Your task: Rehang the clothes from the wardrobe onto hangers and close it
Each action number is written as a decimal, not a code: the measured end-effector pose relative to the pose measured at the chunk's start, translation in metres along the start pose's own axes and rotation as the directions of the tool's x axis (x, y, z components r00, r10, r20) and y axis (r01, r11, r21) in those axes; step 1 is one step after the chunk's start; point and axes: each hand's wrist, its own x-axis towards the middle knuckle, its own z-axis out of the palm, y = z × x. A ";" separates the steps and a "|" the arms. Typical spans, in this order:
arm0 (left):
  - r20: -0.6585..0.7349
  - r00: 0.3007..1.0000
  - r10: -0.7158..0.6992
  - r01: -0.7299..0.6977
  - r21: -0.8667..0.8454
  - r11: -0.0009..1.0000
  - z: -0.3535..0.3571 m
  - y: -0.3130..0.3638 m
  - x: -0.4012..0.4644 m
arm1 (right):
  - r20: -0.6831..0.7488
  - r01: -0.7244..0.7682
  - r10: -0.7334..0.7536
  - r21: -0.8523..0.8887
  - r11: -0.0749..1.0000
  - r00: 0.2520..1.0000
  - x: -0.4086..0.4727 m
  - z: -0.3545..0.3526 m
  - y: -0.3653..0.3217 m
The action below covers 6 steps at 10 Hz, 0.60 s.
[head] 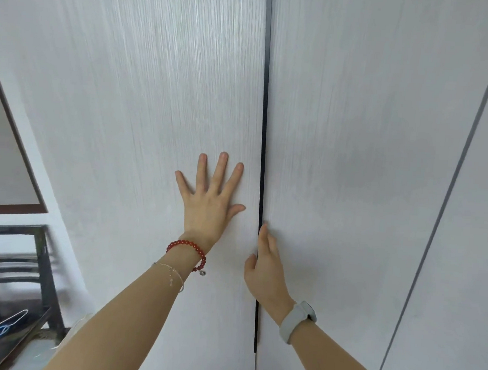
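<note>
Left hand (211,200) flat, fingers spread, pressing the left door (144,107) — right hand (265,267) at 5 o'clock, fingers straight along the dark gap (264,129), holding nothing.

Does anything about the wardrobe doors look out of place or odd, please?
Only a dark gap between the left door and the right door. The left hand lies flat on the left door; the right hand is at the gap.
</note>
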 end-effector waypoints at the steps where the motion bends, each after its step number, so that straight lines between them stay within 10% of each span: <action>1: -0.086 0.996 0.020 -0.019 0.009 1.000 0.008 -0.003 0.002 | -0.042 -0.009 0.011 0.064 0.998 0.999 0.004 0.002 0.004; 5: -0.118 0.993 0.024 -0.021 0.030 0.999 0.023 -0.005 0.007 | -0.020 0.052 -0.065 -0.405 0.913 0.998 0.009 -0.008 0.009; 6: -0.100 0.995 0.007 -0.003 0.048 0.999 0.020 -0.003 0.006 | -0.189 0.070 -0.064 0.024 0.997 0.980 0.023 -0.049 -0.020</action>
